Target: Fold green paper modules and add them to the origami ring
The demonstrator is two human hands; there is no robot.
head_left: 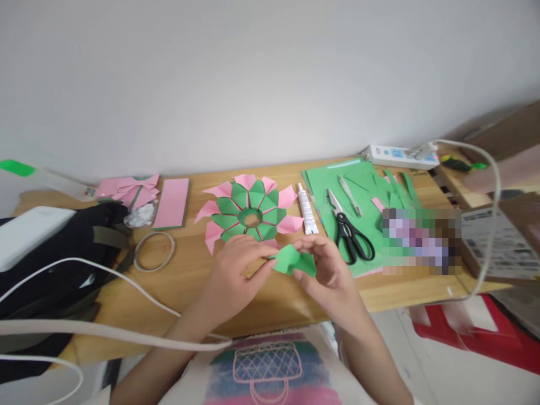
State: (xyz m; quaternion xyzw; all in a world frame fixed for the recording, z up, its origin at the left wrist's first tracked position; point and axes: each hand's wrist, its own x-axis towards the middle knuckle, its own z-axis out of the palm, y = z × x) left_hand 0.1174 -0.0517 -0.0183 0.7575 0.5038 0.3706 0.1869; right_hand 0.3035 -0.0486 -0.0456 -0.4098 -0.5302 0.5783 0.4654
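Head view: a folded green paper piece (292, 261) is held up over the near part of the wooden counter (202, 295), its surface creased. The left hand (238, 265) pinches its nine o'clock corner between thumb and forefinger. The right hand (328, 271) grips its three o'clock side, thumb at the near edge and curled fingers behind.

Clock directions below run from this piece, with twelve toward the wall (270, 84). Between ten and eleven, just past the left hand, lies a paper ring (228, 206) of green folded segments around a round opening, with pointed pink tips fanning outward. The left hand covers part of its near edge; whether they touch, I cannot tell.

Near twelve to one stands a white tube (307, 211), flat on the counter beside the ring. At two, black-handled scissors (346, 228) lie partly on green sheets (323, 177), with a pale pen-like tool (350, 196) just beyond them. Farther off between one and two is a white power strip (383, 154).

Toward ten are a stack of pink cards (171, 201) and, beyond it, folded pink pieces (135, 191). At nine sit a tape-like ring (137, 256) and a dark bag (50, 230). Around three, a pixelated patch hides what lies there.
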